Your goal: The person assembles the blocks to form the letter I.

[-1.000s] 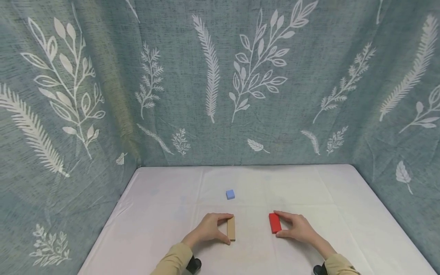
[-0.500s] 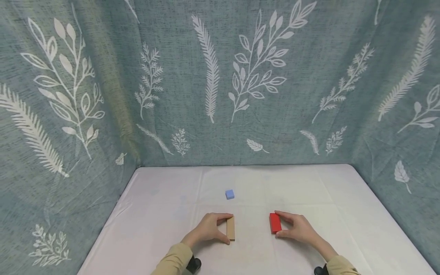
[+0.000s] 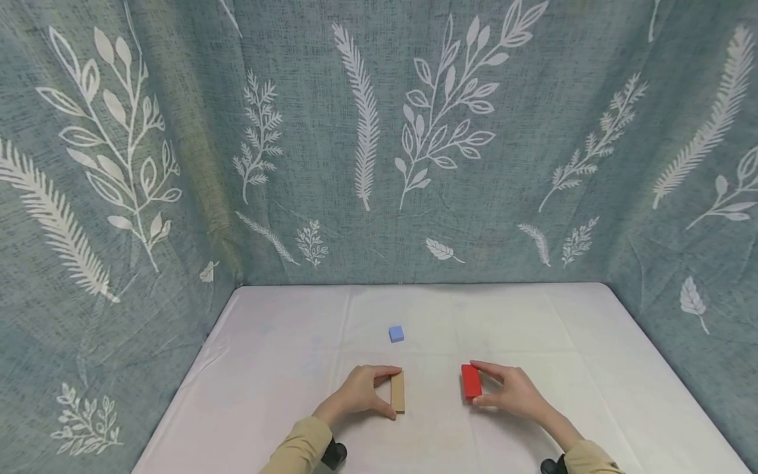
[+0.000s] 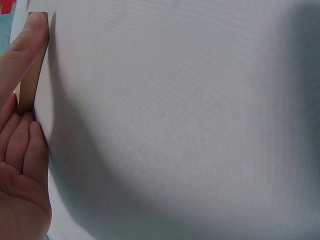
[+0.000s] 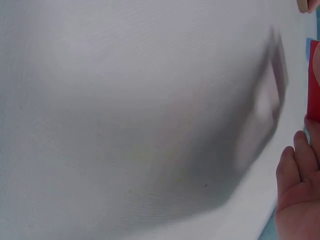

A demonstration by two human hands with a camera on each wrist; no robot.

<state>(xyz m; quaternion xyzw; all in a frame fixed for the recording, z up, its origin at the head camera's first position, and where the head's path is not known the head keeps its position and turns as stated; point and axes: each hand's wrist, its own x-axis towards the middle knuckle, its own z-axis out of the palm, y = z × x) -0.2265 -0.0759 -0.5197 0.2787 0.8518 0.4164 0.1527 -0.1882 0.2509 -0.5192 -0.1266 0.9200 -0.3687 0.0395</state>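
Note:
In the head view my left hand (image 3: 360,391) holds a tan wooden block (image 3: 398,392) by its two ends, thumb at the near end and fingers at the far end. The left wrist view shows the thumb over one end of this wooden block (image 4: 31,87), its lower edge close to the cloth. To the right, my right hand (image 3: 514,394) pinches a red block (image 3: 471,382) end to end the same way. In the right wrist view the red block (image 5: 313,95) stands apart from its shadow on the cloth, raised off the table. A small blue cube (image 3: 397,334) lies farther back.
A white cloth covers the table (image 3: 284,329). Green-blue curtains (image 3: 379,250) with white leaf prints hang along its back and both sides. Each wrist wears a black device (image 3: 334,454).
The right hand has lifted the red block a little and shifted it slightly left. The left hand and the wooden block have stayed in place, as has the blue cube.

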